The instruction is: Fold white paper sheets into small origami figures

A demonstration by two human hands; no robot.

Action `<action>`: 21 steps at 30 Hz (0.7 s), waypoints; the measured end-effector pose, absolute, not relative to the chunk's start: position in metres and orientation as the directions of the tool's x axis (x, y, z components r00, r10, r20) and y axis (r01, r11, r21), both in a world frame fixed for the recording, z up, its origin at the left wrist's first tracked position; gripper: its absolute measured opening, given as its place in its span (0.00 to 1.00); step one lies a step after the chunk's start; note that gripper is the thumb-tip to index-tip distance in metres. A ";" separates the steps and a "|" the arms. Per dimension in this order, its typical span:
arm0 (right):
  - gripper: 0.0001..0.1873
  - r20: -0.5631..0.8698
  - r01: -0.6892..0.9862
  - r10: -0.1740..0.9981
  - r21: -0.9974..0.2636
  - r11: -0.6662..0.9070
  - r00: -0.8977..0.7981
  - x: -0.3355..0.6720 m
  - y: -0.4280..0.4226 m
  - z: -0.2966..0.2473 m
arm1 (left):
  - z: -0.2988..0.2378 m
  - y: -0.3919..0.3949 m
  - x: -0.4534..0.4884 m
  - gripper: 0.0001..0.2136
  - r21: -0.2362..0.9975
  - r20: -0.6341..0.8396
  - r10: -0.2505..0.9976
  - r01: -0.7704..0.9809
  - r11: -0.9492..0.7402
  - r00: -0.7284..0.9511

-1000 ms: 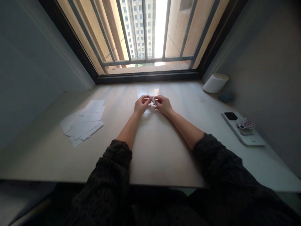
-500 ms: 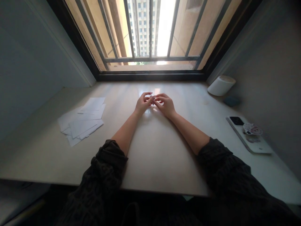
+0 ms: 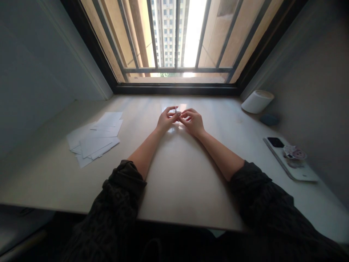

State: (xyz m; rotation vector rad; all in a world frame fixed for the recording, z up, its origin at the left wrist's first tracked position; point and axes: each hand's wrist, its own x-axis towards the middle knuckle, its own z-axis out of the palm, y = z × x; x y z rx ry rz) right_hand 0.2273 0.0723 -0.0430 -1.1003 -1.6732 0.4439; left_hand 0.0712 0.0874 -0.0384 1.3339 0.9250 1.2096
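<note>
Near the window end of the white surface, my left hand (image 3: 164, 120) and my right hand (image 3: 194, 122) meet with curled fingers. Between their fingertips is a small white piece (image 3: 177, 111) that looks like folded paper; the fingers cover most of it. My left thumb and fingers pinch it from the left. From the other side, my right thumb and index finger close on its edge. Loose sheets of white paper (image 3: 99, 140) lie overlapping to the left of my left forearm.
A phone (image 3: 290, 158) with a round grip on its back lies at the right. Behind it are a dark bluish rounded object (image 3: 269, 119) and a white cylindrical object (image 3: 257, 101) by the wall. A barred window (image 3: 177, 89) bounds the far side.
Both hands stay together around the small white piece, with only slight finger movement. The whole view has shifted a little; the papers and phone have not been moved.
</note>
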 end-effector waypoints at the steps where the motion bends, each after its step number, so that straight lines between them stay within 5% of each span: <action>1: 0.21 0.548 0.441 0.835 -0.740 0.508 -0.043 0.227 0.073 -0.044 | -0.038 0.088 0.071 0.31 0.984 0.158 0.969 -0.107 -0.139 0.192; 21: 0.20 0.464 0.296 0.886 -0.847 0.441 0.008 0.229 0.079 -0.047 | -0.042 0.093 0.068 0.32 0.985 0.147 0.975 -0.118 -0.128 0.168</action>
